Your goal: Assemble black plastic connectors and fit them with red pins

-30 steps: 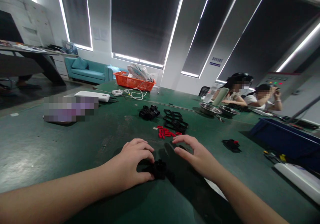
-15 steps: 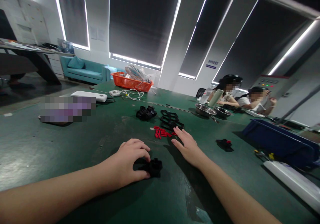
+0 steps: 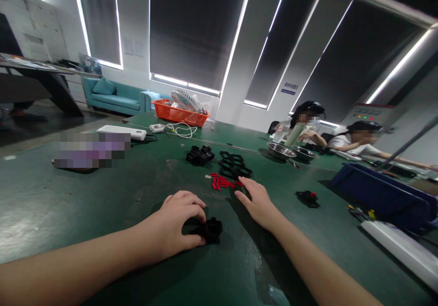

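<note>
My left hand (image 3: 183,219) is closed around the left side of a small black plastic part (image 3: 214,228), which rests on the green table (image 3: 153,269). My right hand (image 3: 255,201) lies flat with its fingers apart, fingertips beside a loose group of small red plastic pieces (image 3: 224,184). Whether a fingertip touches the nearest red piece, I cannot tell. Just beyond are several flat black frames (image 3: 234,160) laid close together. To their left sits a cluster of black parts (image 3: 199,154). Off to the right is a black part with a red piece on it (image 3: 308,198).
A blue bin (image 3: 383,192) and a long white device (image 3: 400,246) stand at right. Metal bowls (image 3: 280,151) lie farther back, near two people seated at the table. An orange basket (image 3: 179,112), a white power bank (image 3: 121,131) and a blurred-out flat object (image 3: 91,153) are at left.
My hands and the parts stay almost where they were. In the background, the two people have shifted, and one now stretches an arm to the right.
</note>
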Demonstrator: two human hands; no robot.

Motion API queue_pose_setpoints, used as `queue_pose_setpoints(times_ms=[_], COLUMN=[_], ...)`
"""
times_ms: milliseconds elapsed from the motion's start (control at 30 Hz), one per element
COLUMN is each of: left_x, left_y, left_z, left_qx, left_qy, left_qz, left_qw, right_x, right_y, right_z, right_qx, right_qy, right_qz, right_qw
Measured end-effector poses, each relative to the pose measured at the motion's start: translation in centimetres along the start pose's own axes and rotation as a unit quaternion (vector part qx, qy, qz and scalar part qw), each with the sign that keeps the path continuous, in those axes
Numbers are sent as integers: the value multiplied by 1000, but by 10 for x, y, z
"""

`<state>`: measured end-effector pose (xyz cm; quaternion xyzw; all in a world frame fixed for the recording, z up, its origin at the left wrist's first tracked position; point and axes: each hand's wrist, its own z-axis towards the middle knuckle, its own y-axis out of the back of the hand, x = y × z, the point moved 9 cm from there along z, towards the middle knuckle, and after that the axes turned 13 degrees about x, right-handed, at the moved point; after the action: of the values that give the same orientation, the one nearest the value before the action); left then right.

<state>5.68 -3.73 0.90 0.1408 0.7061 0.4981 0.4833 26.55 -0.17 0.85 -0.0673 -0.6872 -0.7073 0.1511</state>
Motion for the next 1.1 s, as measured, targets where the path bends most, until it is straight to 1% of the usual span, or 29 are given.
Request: queue_pose_setpoints(times_ms=[233, 500, 700, 900, 1100], left_x=[0, 0, 0, 1, 2], left_y=[0, 0, 0, -1, 0], left_z=[0, -1, 0, -1, 0], left_qx=[3, 3, 3, 3, 1], left_qy=[7, 5, 4, 3, 4], left_qz=[-2, -5, -2, 1, 0], left_qw=[1000, 1000, 1000, 1000, 1000], right_x=[-1, -5, -15, -23, -24], right_y=[7, 15, 19, 10, 15], right_z=[-3, -7, -7, -3, -4], right_qx=[-36, -73, -102, -83, -81], right_qy=[-6, -27, -44, -46, -65], right_qz=[27, 39, 38, 46, 48], right_qw=[999, 996, 993, 994, 994])
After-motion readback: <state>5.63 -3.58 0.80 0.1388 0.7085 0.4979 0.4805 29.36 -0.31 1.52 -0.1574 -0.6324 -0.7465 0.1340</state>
